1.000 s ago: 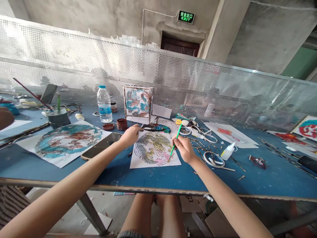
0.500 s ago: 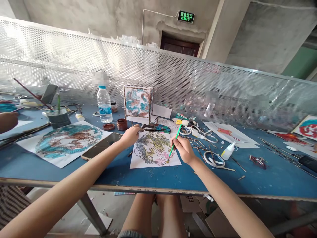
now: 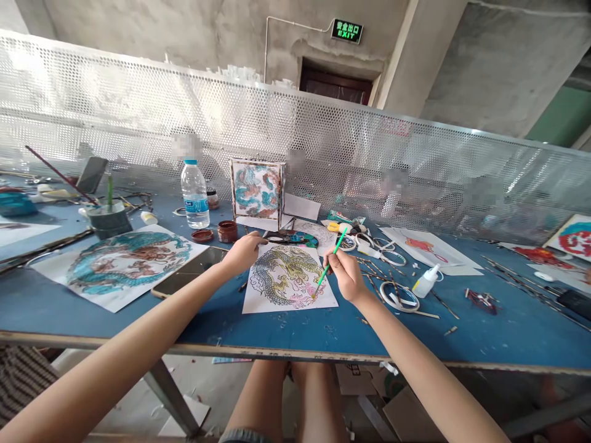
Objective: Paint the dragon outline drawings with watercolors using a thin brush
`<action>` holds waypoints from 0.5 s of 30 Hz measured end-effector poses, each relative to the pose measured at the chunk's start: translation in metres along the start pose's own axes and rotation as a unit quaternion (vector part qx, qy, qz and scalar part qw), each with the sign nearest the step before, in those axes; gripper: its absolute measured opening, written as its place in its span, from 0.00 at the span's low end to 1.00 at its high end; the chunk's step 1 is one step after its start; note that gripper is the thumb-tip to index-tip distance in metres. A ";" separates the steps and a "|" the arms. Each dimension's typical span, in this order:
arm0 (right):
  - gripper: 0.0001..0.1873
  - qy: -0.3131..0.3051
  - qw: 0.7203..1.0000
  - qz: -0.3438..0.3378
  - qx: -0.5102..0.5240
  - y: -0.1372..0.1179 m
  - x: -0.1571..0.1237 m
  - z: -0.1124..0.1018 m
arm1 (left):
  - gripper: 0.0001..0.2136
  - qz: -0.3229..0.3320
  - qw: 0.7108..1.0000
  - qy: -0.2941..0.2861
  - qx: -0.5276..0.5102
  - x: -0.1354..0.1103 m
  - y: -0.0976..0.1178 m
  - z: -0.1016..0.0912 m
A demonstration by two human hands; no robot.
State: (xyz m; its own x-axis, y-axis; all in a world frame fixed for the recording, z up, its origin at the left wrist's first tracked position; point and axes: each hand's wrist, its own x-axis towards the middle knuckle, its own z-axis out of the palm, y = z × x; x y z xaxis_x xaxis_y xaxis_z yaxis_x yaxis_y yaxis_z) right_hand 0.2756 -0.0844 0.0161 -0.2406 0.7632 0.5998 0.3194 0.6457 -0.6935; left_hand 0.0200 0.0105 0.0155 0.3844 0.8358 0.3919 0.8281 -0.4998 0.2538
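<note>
In my right hand [image 3: 347,275] is a slim green paintbrush [image 3: 333,253], pinched between closed fingers and slanting down to the left. Its tip meets the pink part near the lower right of a dragon drawing [image 3: 258,301], which is coloured yellow, blue-grey and pink. My left hand [image 3: 244,253] is closed at the drawing's upper left corner, beside a dark paint palette [image 3: 305,239]; what its fingertips grip is hidden. Left of that hand, a phone [image 3: 184,275] lies partly under my forearm. An open jar of brown paint [image 3: 228,232] and its lid [image 3: 202,236] stand behind.
A teal and brown dragon painting [image 3: 115,295] lies left, near a grey water cup [image 3: 108,220] holding brushes. A water bottle [image 3: 194,197] and framed picture [image 3: 257,192] stand behind. Rightward are tape coils [image 3: 399,296], twigs, and a glue bottle [image 3: 425,281]. A perforated metal panel [image 3: 323,141] borders the table.
My right hand has shifted slightly right, and the brush tip has moved a little up the drawing. My left hand stays put. Another person's hand at the far left has left the view.
</note>
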 end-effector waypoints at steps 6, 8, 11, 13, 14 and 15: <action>0.16 -0.036 0.999 -0.003 0.014 -0.002 0.000 0.003 | 0.22 -0.006 1.000 0.002 -0.012 0.000 0.002 -0.001; 0.16 -0.035 0.999 -0.004 0.007 -0.001 0.000 0.003 | 0.22 -0.005 1.000 0.003 -0.008 0.000 0.002 -0.001; 0.16 0.008 1.000 -0.017 -0.022 0.001 0.001 -0.001 | 0.22 -0.004 1.000 -0.001 0.000 0.000 0.002 -0.002; 0.15 0.090 0.995 -0.034 -0.035 0.003 0.003 -0.006 | 0.22 -0.008 1.000 -0.002 0.008 0.000 0.003 -0.002; 0.14 0.136 0.989 -0.042 -0.037 0.005 0.005 -0.009 | 0.22 -0.011 1.000 -0.001 0.013 -0.001 0.003 -0.003; 0.13 0.171 0.983 -0.047 -0.039 0.006 0.006 -0.012 | 0.22 -0.015 1.000 -0.001 0.018 -0.001 0.003 -0.003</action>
State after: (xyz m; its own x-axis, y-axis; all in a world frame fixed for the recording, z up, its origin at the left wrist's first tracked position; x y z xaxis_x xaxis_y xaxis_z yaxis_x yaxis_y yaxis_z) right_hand 0.2872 -0.0764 0.0207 0.0459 0.6384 0.7683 0.3835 0.6990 -0.6037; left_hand 0.0209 0.0075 0.0192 0.3601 0.8504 0.3836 0.8532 -0.4665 0.2333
